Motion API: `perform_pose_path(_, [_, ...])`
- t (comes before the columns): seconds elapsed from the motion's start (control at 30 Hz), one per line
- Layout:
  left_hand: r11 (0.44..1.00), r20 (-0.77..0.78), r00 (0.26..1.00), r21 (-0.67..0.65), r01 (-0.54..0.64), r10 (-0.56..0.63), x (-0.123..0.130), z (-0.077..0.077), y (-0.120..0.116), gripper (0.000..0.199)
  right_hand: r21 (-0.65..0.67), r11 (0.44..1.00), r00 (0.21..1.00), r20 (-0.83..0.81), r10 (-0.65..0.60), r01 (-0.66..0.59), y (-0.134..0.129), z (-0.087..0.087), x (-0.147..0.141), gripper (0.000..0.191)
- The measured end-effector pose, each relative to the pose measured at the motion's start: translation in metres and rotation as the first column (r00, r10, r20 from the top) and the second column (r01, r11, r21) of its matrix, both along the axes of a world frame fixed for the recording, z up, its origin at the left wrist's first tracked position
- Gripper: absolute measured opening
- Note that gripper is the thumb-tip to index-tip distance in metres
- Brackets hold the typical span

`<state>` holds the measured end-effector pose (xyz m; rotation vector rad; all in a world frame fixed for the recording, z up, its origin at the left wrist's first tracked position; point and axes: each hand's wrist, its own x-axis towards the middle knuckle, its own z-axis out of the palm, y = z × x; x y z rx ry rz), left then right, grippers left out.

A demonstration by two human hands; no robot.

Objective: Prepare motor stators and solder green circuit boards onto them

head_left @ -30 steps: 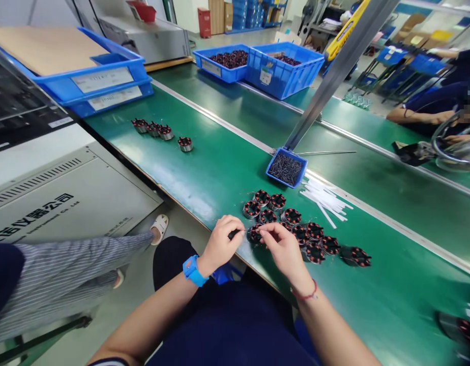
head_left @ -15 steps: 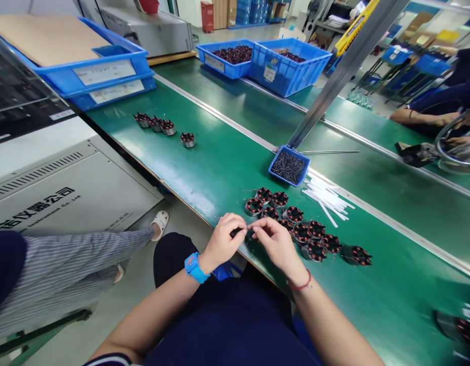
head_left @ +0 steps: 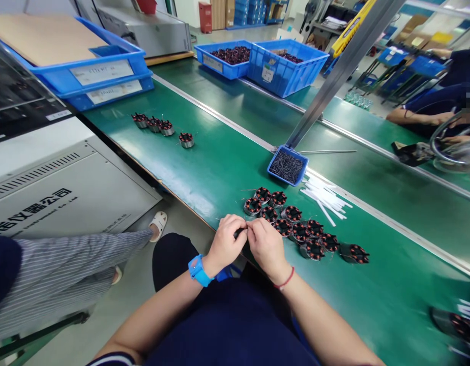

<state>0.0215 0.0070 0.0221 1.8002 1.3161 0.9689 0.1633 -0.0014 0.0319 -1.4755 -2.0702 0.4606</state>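
Observation:
Near the table's front edge my left hand is curled closed around a small black part, mostly hidden by the fingers. My right hand meets it, thumb and fingertips pinched together against the left fingertips; what they pinch is too small to make out. Just beyond and to the right stands a cluster of wound motor stators with copper coils, black tops and thin wire ends. Behind them is a small blue bin full of short black tubes. White sticks or tubes lie loose beside that bin.
Several more stators sit farther left on the green table. Blue crates stand at the back, and stacked blue trays at left. A metal post rises behind the small bin. A person's striped trouser leg is at left.
My right hand has turned and drawn in closer to my left, its fingers now folded more tightly. My left hand keeps hold of the black part. The view has shifted slightly.

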Motion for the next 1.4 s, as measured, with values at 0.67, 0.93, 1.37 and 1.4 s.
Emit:
perform_pose_path(0.67, [0.983, 0.017, 0.989, 0.112, 0.143, -0.145, -0.02, -0.013, -0.015, 0.048, -0.524, 0.84, 0.964, -0.264, -0.004, -0.141, 0.016, 0.023, 0.013, 0.013])
perform_pose_path(0.93, [0.977, -0.191, 0.973, 0.141, 0.159, -0.131, -0.028, -0.012, -0.02, 0.035, -0.427, 0.902, 0.983, -0.184, -0.016, -0.065, 0.013, 0.018, 0.004, 0.013])
perform_pose_path(1.37, [0.918, -0.124, 0.992, 0.393, 0.051, -0.002, -0.016, 0.013, -0.033, 0.04, -0.56, 0.792, 0.753, -0.624, -0.21, -0.244, -0.015, 0.049, 0.017, 0.023])
perform_pose_path(1.4, [0.914, -0.129, 0.992, 0.402, 0.049, 0.003, -0.014, 0.014, -0.034, 0.04, -0.568, 0.782, 0.72, -0.652, -0.239, -0.255, -0.018, 0.049, 0.019, 0.025])
